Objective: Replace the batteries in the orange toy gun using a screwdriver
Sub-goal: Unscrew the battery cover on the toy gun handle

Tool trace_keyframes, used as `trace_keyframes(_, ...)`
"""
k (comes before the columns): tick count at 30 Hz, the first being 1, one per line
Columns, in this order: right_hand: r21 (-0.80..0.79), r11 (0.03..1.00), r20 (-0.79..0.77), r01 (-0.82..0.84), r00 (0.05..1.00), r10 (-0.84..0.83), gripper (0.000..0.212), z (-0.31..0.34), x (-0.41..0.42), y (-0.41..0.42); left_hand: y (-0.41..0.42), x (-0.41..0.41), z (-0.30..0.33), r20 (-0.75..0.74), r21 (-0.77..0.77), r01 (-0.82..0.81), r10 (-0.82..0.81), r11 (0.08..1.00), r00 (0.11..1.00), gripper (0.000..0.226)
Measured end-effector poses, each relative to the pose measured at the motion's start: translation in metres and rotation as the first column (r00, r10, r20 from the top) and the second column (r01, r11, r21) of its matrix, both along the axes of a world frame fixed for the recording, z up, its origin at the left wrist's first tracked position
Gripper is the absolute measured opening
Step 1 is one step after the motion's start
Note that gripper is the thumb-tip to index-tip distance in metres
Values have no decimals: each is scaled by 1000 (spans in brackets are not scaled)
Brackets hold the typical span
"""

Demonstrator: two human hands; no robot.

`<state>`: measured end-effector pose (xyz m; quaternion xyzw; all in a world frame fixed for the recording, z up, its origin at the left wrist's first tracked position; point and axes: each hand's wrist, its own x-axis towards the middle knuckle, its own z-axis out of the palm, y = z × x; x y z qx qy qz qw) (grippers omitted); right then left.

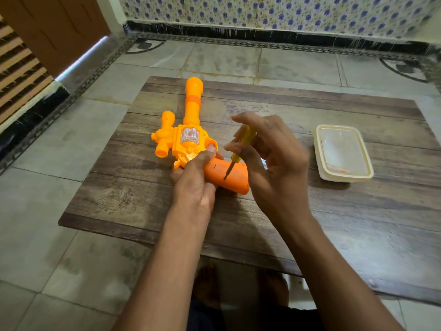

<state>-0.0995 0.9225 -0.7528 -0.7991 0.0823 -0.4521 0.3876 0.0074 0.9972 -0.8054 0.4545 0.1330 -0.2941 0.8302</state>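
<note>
Floor (pixel 59 211): large pale grey-green tiles, with a dark patterned border strip (pixel 100 75) along the edges.
Table (pixel 358 223): low, dark wood-grain top, standing on the tiles.
Far wall (pixel 286 13): white tiles printed with blue flowers, above a black skirting band (pixel 262 37).
Door (pixel 59 27): brown wood, upper left; a thin line of light shows along its lower edge.

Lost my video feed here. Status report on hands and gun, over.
Left hand gripping toy gun on table. Right hand holds screwdriver, tip on handle. Nothing in the way.
</note>
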Motion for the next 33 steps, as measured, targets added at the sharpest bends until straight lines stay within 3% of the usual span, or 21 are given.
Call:
trace_keyframes(4,106,990,-40,-98,994,102,56,-1,-1,9,-3,1,-2,-29,-12,9,-9,1000,1000,65)
trace_keyframes(8,116,986,-64,-122,989,130,45,-1,-3,11,-3,0,-2,-17,-22,12,-13,1000,1000,84)
trace_keyframes(11,24,999,-56,-25,998,27,28,1,1,10,-2,1,-2,-15,-31,4,-4,1000,1000,70)
trace_keyframes(15,-21,998,-40,63,997,-63,29,1,4,10,0,0,-1,-40,-11,10,-10,1000,999,53)
trace_keyframes(20,100,993,-15,-67,998,69,48,5,5,19,3,1,0,-59,10,39,-39,999,998,52)
trace_keyframes(23,129,984,-31,-126,991,131,42,3,3,21,5,2,-3,-63,41,57,-54,998,997,59)
trace_keyframes(28,11,1000,-8,7,1000,-7,28,1,2,17,5,1,1,-46,-4,31,-31,1000,998,55)
trace_keyframes(33,77,997,13,4,1000,-5,39,-1,0,13,6,1,3,-14,-25,66,-67,997,998,61)
